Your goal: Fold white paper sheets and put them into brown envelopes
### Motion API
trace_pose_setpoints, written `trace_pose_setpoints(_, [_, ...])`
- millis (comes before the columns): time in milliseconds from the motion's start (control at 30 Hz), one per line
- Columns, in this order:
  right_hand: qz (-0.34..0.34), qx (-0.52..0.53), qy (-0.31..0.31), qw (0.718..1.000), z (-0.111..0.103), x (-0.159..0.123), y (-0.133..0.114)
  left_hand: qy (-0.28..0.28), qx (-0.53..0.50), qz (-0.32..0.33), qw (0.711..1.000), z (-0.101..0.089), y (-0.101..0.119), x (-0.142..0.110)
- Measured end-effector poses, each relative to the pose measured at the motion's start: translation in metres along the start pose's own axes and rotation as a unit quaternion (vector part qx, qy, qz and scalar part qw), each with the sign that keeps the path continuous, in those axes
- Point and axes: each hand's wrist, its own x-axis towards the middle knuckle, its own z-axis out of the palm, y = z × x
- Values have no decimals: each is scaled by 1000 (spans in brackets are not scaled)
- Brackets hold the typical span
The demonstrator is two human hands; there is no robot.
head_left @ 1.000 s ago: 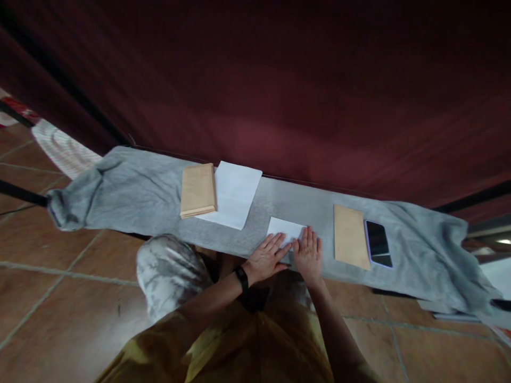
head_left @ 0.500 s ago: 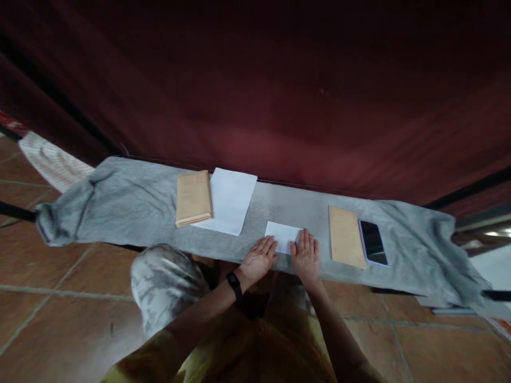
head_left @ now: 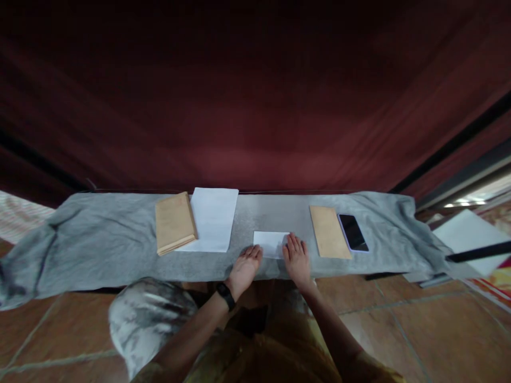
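A small white piece of paper [head_left: 271, 244], perhaps folded, lies flat on the grey cloth in front of me. My left hand [head_left: 246, 267], with a black band on the wrist, rests at its left edge with fingers stretched out. On the right edge of the paper lies my right hand [head_left: 296, 258], flat, its fingers extended. Neither hand grips anything. To the right of my right hand is a single brown envelope [head_left: 329, 232]. Farther left, larger white sheets of paper [head_left: 213, 218] lie partly under a stack of brown envelopes [head_left: 174, 221].
A phone [head_left: 353, 233] with a pale purple edge lies beside the single envelope. Grey cloth [head_left: 104, 234] covers the long narrow surface and bunches up at both ends. Dark red fabric [head_left: 255, 122] hangs right behind it. Tiled floor [head_left: 359, 298] shows below.
The camera view has turned, so the whole surface looks more level and shifted left. My left hand has drawn back slightly to the paper's lower left edge; the right stays on its right edge.
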Motion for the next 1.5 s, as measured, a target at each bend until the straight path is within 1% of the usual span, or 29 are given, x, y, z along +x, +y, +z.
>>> trace_pose_setpoints(67, [23,85,7,996,-5,-1,8,27,-14,-9,1000,-10,-2,0])
trace_pose_setpoints(100, [40,135,10,990,-8,-2,12,47,-42,-21,998,-16,-4,-1])
trace_pose_setpoints(167, [82,239,7,967,-13,-4,21,93,-145,-57,983,-26,-7,0])
trace_pose_setpoints(233, [110,311,-7,944,-19,-4,26,128,-269,-104,949,-35,-10,2])
trace_pose_setpoints(267, [114,328,-13,938,-22,-4,26,137,-320,-127,929,-37,-12,4])
trace_pose_setpoints(333, [114,362,-26,925,-31,0,20,148,-402,-174,887,-40,-14,9])
trace_pose_setpoints(367, [118,396,-37,910,-36,2,16,151,-433,-199,866,-39,-14,12])
trace_pose_setpoints(400, [130,447,-57,883,-41,4,10,153,-455,-221,849,-38,-15,15])
trace_pose_setpoints(433, [150,508,-81,844,-47,6,5,156,-468,-240,836,-36,-15,18])
trace_pose_setpoints(500, [210,616,-125,749,-55,7,-4,160,-469,-262,828,-30,-16,23])
trace_pose_setpoints(533, [239,649,-139,709,-58,7,-7,161,-463,-265,830,-26,-17,25])
trace_pose_setpoints(567, [265,667,-148,680,-59,6,-8,161,-456,-265,834,-23,-17,27])
trace_pose_setpoints(600, [289,672,-152,665,-58,6,-9,161,-451,-263,838,-19,-18,29])
trace_pose_setpoints(633, [305,666,-155,663,-56,5,-9,160,-445,-262,841,-16,-19,32])
trace_pose_setpoints(667, [312,650,-160,674,-52,4,-9,160,-441,-263,843,-13,-19,35])
trace_pose_setpoints(700, [314,626,-161,696,-47,3,-9,161,-436,-265,845,-10,-20,39])
trace_pose_setpoints(767, [307,569,-150,748,-36,3,-7,166,-429,-273,845,-5,-21,46])
trace_pose_setpoints(900, [296,454,-97,835,-18,2,-3,185,-422,-285,840,5,-21,54])
trace_pose_setpoints(933, [289,418,-80,858,-15,1,-2,191,-417,-280,843,8,-20,54])
trace_pose_setpoints(1000, [261,334,-44,905,-10,-1,0,200,-389,-254,863,14,-18,50])
trace_pose_setpoints(1067, [226,247,-17,942,-6,-3,2,199,-325,-214,900,22,-13,43])
trace_pose_setpoints(1100, [209,209,-12,955,-4,-5,2,193,-282,-192,920,26,-10,39])
trace_pose_setpoints(1200, [162,135,-22,977,1,-7,6,152,-141,-128,970,37,3,27])
trace_pose_setpoints(1267, [135,109,-41,984,2,-7,9,123,-61,-84,987,42,13,20])
trace_pose_setpoints(1333, [121,75,-63,988,0,-7,13,110,-6,-57,992,45,22,15])
trace_pose_setpoints(1400, [116,24,-84,989,-5,-9,15,110,22,-51,992,47,28,11])
trace_pose_setpoints(1467, [109,-35,-86,990,-12,-11,14,116,37,-50,991,47,31,9])
trace_pose_setpoints(1500, [103,-62,-76,990,-15,-12,13,118,42,-48,991,47,31,8])
